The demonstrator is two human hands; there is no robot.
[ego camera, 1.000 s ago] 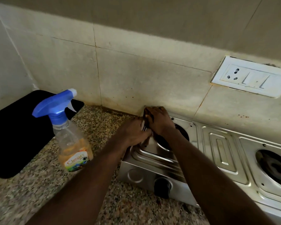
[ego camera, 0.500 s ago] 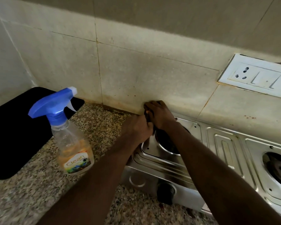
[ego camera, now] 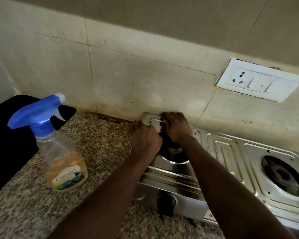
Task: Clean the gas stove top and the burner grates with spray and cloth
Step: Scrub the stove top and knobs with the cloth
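The stainless steel gas stove (ego camera: 223,152) stands against the tiled wall, with no grates in view on it. My left hand (ego camera: 145,138) and my right hand (ego camera: 177,126) meet at its back left corner, just behind the left burner (ego camera: 174,150). Both are curled around a small dark thing (ego camera: 162,131), seemingly a cloth, mostly hidden by the fingers. The right burner (ego camera: 283,175) lies uncovered. A clear spray bottle (ego camera: 62,152) with a blue trigger head and orange liquid stands upright on the counter, left of the stove.
The speckled granite counter (ego camera: 102,144) runs under the stove and bottle. A flat black object (ego camera: 7,135) fills the far left corner. A black knob (ego camera: 166,202) sits on the stove's front. A white socket plate (ego camera: 259,80) is on the wall.
Both hands have shifted toward the back left corner of the stove, uncovering more of the left burner. The camera view has drifted; the bottle stays put.
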